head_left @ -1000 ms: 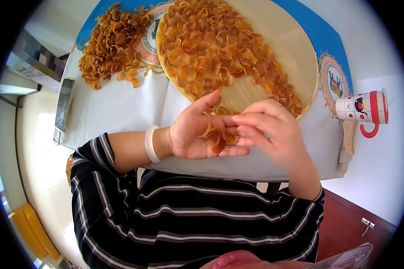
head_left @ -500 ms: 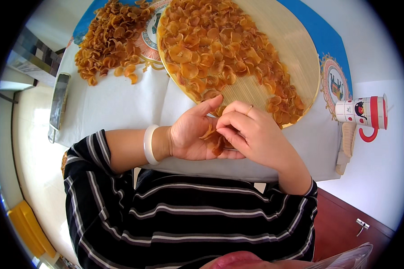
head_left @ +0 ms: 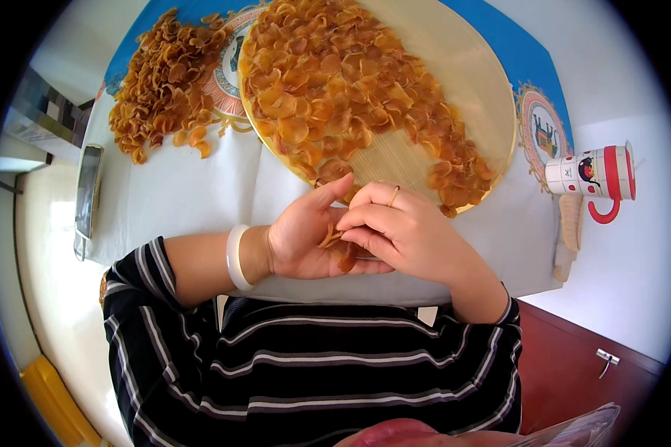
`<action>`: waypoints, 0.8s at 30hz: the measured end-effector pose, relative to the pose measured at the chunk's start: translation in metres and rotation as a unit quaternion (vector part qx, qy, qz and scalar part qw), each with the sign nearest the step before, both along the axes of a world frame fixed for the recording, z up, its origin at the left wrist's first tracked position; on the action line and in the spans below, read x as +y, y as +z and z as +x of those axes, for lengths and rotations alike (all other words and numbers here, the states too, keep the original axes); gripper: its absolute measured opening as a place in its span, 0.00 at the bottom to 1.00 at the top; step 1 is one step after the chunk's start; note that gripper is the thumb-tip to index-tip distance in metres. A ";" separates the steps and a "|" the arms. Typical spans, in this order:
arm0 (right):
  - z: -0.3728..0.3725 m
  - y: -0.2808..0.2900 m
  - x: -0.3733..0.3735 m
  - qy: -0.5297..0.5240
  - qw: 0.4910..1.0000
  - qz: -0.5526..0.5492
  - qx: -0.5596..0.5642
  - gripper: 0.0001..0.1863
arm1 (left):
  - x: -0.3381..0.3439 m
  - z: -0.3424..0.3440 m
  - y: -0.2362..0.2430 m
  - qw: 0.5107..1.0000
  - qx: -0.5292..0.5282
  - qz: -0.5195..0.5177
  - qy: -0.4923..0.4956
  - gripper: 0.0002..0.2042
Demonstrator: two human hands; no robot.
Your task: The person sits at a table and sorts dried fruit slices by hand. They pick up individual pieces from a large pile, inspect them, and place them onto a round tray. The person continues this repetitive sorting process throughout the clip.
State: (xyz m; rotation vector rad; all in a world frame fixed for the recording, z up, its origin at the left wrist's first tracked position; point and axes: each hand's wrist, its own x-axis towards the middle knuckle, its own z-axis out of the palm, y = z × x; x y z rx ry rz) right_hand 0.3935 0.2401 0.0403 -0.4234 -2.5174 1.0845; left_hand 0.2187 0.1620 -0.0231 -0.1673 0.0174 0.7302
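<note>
My left hand (head_left: 294, 237) is turned palm up, its thumb raised and fingers loosely cupped under a few curled, amber-brown dried slices (head_left: 347, 259). Over that palm, my right hand (head_left: 406, 232) has its thumb and index finger pinched together at the slices; its fingertips partly cover what they grip. Both hands are just in front of the near rim of a round woven bamboo tray (head_left: 470, 67). Many similar slices (head_left: 328, 82) lie spread across the tray's left and middle, with bare weave showing near the hands and along the right side.
A heaped pile of slices (head_left: 164, 89) lies left of the tray on the grey-and-blue tablecloth (head_left: 179, 190). A phone (head_left: 89, 190) is at the left edge. At the right edge are a white mug with a red handle (head_left: 593, 175) and a beige long object (head_left: 569, 231).
Both hands appear slightly lower and further left, as does the whole table, so the view has shifted. The right fingers still pinch at the slices in the left palm.
</note>
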 end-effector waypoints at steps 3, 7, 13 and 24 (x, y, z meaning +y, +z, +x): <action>0.002 0.006 0.003 -0.021 0.999 -0.024 0.023 0.06 | 0.001 0.001 -0.002 1.000 -0.016 0.011 0.009 0.34; 0.008 0.023 0.010 -0.075 0.995 -0.063 0.017 0.04 | 0.002 0.002 0.002 0.998 0.029 0.054 0.002 0.32; 0.003 0.006 0.028 -0.381 0.885 -0.259 0.065 0.06 | 0.003 0.003 0.013 0.993 0.088 0.071 -0.045 0.34; -0.010 -0.025 0.035 -0.402 0.877 -0.262 0.014 0.10 | 0.002 0.003 0.012 0.990 0.105 0.084 -0.049 0.37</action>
